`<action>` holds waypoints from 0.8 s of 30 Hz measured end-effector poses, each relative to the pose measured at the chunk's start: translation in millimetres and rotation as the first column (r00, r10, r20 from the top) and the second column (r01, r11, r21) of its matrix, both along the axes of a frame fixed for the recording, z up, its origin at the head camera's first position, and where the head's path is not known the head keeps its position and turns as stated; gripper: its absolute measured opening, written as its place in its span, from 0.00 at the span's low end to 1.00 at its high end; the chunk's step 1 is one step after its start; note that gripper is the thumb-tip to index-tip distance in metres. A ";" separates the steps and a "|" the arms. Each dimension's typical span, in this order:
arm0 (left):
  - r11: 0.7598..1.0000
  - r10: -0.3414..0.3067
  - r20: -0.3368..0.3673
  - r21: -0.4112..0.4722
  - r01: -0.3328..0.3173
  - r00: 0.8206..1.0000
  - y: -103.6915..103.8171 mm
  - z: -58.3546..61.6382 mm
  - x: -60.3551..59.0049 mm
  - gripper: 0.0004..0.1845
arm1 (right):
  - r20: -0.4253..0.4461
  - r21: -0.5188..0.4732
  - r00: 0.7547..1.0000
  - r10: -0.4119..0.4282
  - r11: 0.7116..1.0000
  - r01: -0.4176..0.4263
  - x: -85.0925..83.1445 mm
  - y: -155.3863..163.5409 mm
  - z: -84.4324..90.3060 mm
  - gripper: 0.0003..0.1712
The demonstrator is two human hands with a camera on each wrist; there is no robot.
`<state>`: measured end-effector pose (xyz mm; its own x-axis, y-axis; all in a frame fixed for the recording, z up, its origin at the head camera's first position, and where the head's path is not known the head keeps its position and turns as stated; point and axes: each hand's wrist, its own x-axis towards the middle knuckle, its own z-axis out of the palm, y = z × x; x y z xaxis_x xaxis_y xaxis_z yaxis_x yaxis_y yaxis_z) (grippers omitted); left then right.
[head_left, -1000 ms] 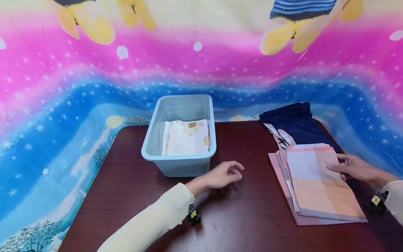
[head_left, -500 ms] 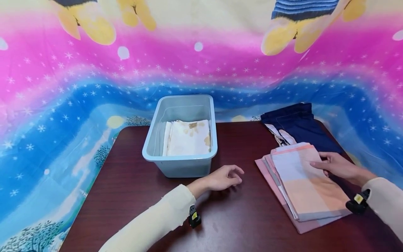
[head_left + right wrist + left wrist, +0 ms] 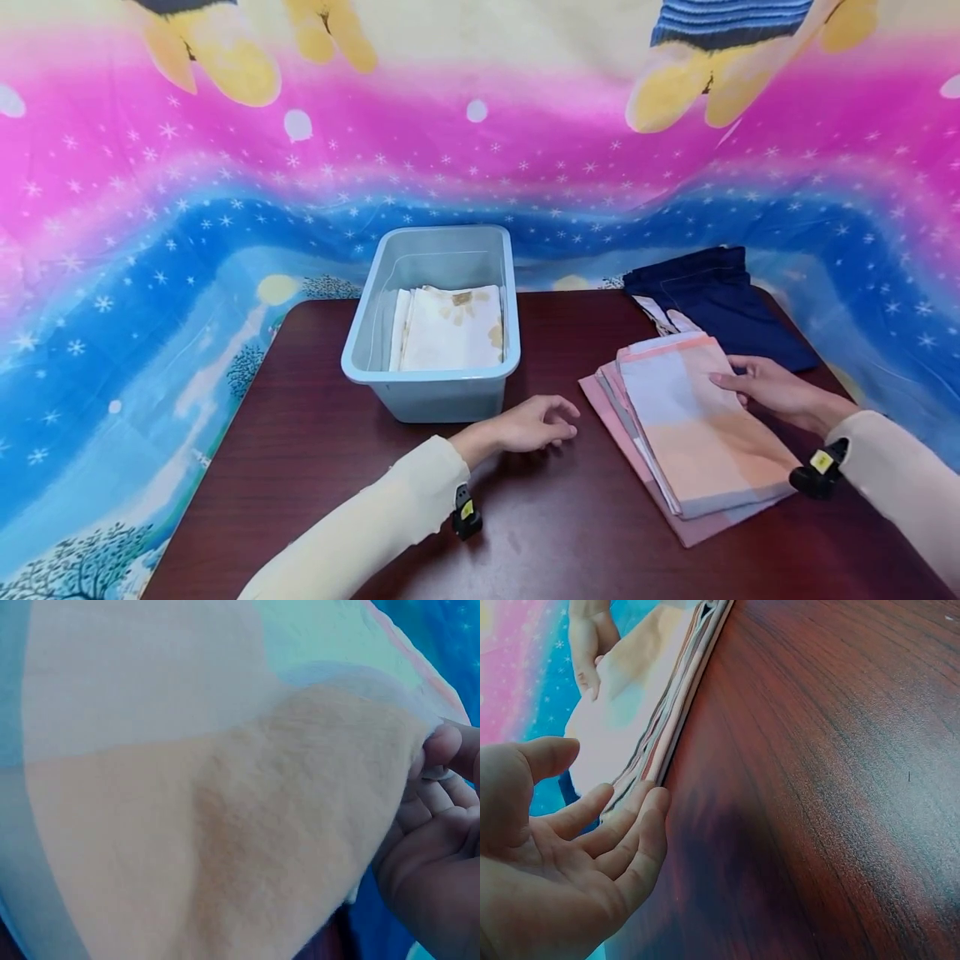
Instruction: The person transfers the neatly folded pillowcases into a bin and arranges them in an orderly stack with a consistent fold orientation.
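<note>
A folded plaid cloth (image 3: 697, 433) in peach, white, grey and pink lies slanted on the right half of the table, its layers fanned out along the left side. My right hand (image 3: 780, 392) pinches its right edge, thumb on top and fingers tucked beneath. In the right wrist view, the lifted cloth (image 3: 285, 802) bulges towards the thumb (image 3: 444, 744). My left hand (image 3: 534, 423) hovers left of the cloth with fingers loosely bent and nothing in them. The left wrist view has that hand (image 3: 577, 855) palm up, its fingertips overlapping the stacked layers.
A grey-blue plastic bin (image 3: 427, 377) stands left of centre, with folded white cloths (image 3: 453, 333) bearing brown flowers inside. Behind the plaid cloth lies a navy garment (image 3: 720, 300) at the back right corner of the dark wood table (image 3: 300, 467). A printed curtain (image 3: 450, 175) hangs behind.
The plaid cloth has slid left and turned slightly, drawn along by my right hand. It is closer to my left hand, which has barely moved. The navy garment stays put.
</note>
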<state>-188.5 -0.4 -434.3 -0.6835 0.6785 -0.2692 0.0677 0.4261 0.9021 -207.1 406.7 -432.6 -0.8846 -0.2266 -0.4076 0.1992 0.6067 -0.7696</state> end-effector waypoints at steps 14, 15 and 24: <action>0.997 0.041 -0.042 -0.057 -0.044 0.998 17.5 -7.2 6.4 0.19 | 0.069 -0.172 0.992 -0.102 0.979 0.112 -1.2 -21.9 -11.4 0.45; 0.997 0.043 -0.047 -0.065 -0.046 0.998 18.8 -7.8 7.2 0.19 | 0.044 -0.126 0.996 -0.080 0.988 0.085 -1.2 -20.3 -10.2 0.45; 0.992 0.046 -0.078 -0.110 -0.055 0.996 23.9 -12.0 11.6 0.21 | -0.034 0.287 0.989 0.147 0.949 -0.132 0.1 3.2 -10.1 0.39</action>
